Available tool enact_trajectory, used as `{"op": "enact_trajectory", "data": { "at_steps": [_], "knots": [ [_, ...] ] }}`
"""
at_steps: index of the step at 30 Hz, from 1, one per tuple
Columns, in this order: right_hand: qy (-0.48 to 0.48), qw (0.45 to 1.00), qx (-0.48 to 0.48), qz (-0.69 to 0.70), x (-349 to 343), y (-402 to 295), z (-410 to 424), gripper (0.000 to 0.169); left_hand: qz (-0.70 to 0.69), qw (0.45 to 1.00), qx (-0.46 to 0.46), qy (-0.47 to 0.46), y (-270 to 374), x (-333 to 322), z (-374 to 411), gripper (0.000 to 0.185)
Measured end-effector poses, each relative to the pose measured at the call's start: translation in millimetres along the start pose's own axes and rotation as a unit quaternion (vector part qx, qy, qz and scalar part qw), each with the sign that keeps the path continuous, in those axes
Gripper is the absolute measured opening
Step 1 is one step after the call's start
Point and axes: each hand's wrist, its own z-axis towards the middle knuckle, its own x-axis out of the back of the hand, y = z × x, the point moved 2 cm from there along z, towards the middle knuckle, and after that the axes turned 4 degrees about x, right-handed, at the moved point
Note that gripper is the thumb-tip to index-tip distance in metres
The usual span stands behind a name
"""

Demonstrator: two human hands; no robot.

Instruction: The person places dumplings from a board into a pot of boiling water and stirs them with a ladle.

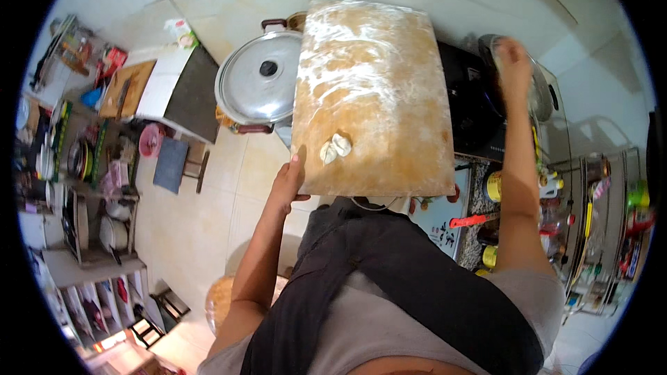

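My left hand grips the near left corner of a wooden board, thumb on top. White flour streaks its far half. Two dumplings lie close together near the board's left edge. My right hand is stretched out to the right, over a round pan beside a black cooktop. Its fingers look bent and are blurred, so whether they hold anything cannot be made out. The hand and forearm hide much of the pan's inside.
A large lidded metal pot stands left of the board. Bottles and a red-handled utensil lie close to my right arm. A wire rack is farther right. On the left are a cutting board with a knife, and a pink bucket.
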Motion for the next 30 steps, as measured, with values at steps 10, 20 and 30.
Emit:
{"op": "enact_trajectory", "data": {
  "at_steps": [10, 20, 30],
  "knots": [
    [-0.450, 0.792, 0.411, 0.037, -194.3, -137.5, -204.8, 0.055, -0.003, 1.000, -0.027, -0.016, 5.9, -8.7, 13.6, 0.073],
    [-0.300, 0.717, -0.296, 0.555, -155.2, -28.0, -123.7, 0.029, 0.026, 0.999, -0.030, -0.006, 36.8, -69.3, -11.4, 0.075],
    [0.055, 0.923, -0.314, 0.215, 75.9, 140.7, 37.8, 0.038, 0.047, 0.999, -0.019, -0.014, 47.4, -85.1, -12.3, 0.083]
  ]
}}
